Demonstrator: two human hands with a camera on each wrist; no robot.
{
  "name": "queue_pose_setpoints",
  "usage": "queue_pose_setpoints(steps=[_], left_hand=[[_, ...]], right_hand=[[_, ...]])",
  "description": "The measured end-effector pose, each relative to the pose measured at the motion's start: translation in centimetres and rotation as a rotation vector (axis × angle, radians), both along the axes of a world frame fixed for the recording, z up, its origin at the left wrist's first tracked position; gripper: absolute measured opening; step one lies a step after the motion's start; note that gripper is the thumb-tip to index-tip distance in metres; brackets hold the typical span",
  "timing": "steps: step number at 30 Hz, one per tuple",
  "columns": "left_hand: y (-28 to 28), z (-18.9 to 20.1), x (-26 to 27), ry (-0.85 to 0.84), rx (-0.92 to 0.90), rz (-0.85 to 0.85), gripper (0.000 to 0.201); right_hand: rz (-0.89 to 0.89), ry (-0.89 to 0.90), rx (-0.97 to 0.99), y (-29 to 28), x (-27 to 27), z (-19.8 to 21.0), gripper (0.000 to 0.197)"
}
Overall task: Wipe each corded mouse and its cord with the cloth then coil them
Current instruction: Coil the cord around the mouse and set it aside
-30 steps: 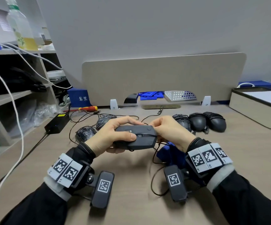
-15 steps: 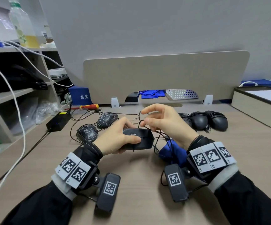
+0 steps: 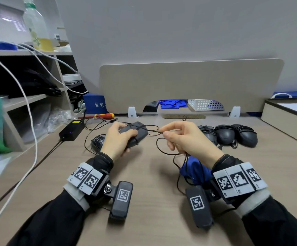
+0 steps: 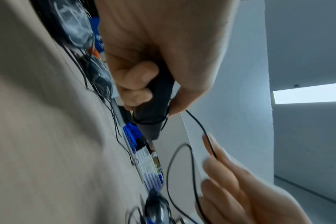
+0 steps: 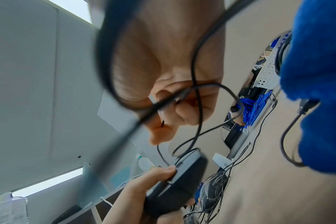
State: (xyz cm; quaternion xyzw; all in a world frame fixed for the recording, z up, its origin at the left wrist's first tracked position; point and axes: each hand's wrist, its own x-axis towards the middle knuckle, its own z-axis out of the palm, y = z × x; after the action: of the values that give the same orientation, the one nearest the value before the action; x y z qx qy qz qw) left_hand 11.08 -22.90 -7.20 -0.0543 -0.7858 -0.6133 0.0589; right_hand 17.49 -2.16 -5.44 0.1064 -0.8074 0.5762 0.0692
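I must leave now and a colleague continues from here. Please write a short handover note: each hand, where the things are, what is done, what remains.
Left hand grips the dark mouse above the desk; one turn of cord already circles it.
Right hand pinches the cord beside the mouse; the slack loops down past the blue cloth under the right wrist.
Done: three coiled mice sit at the right.
Left: finish winding this cord, then the two loose-corded mice behind the left hand appear to need wiping and coiling.
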Motion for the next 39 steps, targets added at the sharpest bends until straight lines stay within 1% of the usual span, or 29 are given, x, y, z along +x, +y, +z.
queue_pose_setpoints(steps=[2,7,9,10,13,15,18,20,21,22,23,25,26,27,28,30,31,32,34,35,36,38,39], left_hand=[[-0.2,0.0,-0.2,-0.032,0.128,0.011,0.024],[0.7,0.3,0.5,-0.121,0.411,-0.103,0.015],[0.4,0.6,0.6,-0.157,0.477,-0.132,0.015],[0.2,0.7,0.7,-0.176,0.504,-0.152,0.018],[0.1,0.9,0.7,-0.187,0.545,-0.194,0.024],[0.3,1.1,0.9,-0.171,0.575,-0.207,0.02],[0.5,1.3,1.2,-0.158,0.695,-0.253,0.01],[0.4,1.3,1.6,-0.123,0.748,-0.316,0.024],[0.5,1.3,1.8,-0.116,0.741,-0.373,0.026],[0.6,1.3,2.1,-0.115,0.72,-0.456,0.02],[0.7,1.3,2.4,-0.111,0.68,-0.535,0.019],[0.9,1.0,2.7,-0.11,0.581,-0.653,0.04],[1.0,1.0,2.8,-0.103,0.549,-0.687,0.047],[1.1,0.9,2.8,-0.099,0.528,-0.707,0.052],[1.1,0.9,2.8,-0.1,0.505,-0.714,0.053],[1.2,0.9,2.9,-0.101,0.449,-0.698,0.049],[1.2,0.9,2.9,-0.096,0.428,-0.694,0.047],[1.2,0.9,2.9,-0.093,0.408,-0.697,0.047],[1.4,0.8,3.1,-0.082,0.36,-0.705,0.05],[1.5,0.8,3.2,-0.072,0.331,-0.705,0.052],[1.5,0.7,3.2,-0.062,0.295,-0.702,0.053],[1.5,0.7,3.2,-0.034,0.208,-0.697,0.051],[1.4,0.7,3.1,-0.02,0.16,-0.7,0.049]], right_hand=[[-0.037,-0.008,0.023,0.1,-0.2,-0.2,0.015],[-0.024,-0.088,0.148,-0.1,-0.1,-0.6,0.018],[-0.022,-0.122,0.156,-0.1,0.1,-0.5,0.02],[-0.023,-0.135,0.155,0.0,0.1,-0.4,0.021],[-0.024,-0.183,0.092,0.4,0.2,-0.3,0.023],[-0.006,-0.201,0.082,0.5,0.2,-0.3,0.023],[0.025,-0.226,0.165,0.1,0.1,-0.6,0.024],[0.033,-0.248,0.218,-0.1,-0.1,-1.0,0.025],[0.024,-0.248,0.214,-0.1,-0.1,-1.0,0.026],[0.006,-0.236,0.195,0.0,-0.1,-1.1,0.026],[-0.016,-0.22,0.17,0.0,-0.2,-1.1,0.026],[-0.046,-0.19,0.132,0.1,-0.2,-1.1,0.026],[-0.056,-0.178,0.122,0.0,-0.3,-1.2,0.026],[-0.073,-0.167,0.117,-0.1,-0.2,-1.2,0.028],[-0.096,-0.159,0.11,-0.1,-0.2,-1.1,0.035],[-0.133,-0.151,0.099,-0.1,-0.2,-1.0,0.049],[-0.139,-0.142,0.103,-0.1,-0.1,-0.8,0.05],[-0.137,-0.13,0.112,-0.1,0.0,-0.8,0.045],[-0.138,-0.097,0.101,0.1,-0.1,-0.6,0.023],[-0.149,-0.082,0.083,0.2,-0.1,-0.6,0.02],[-0.159,-0.074,0.067,0.4,-0.2,-0.7,0.022],[-0.169,-0.075,0.044,0.6,-0.2,-0.6,0.022],[-0.17,-0.081,0.035,0.6,-0.2,-0.6,0.02]])
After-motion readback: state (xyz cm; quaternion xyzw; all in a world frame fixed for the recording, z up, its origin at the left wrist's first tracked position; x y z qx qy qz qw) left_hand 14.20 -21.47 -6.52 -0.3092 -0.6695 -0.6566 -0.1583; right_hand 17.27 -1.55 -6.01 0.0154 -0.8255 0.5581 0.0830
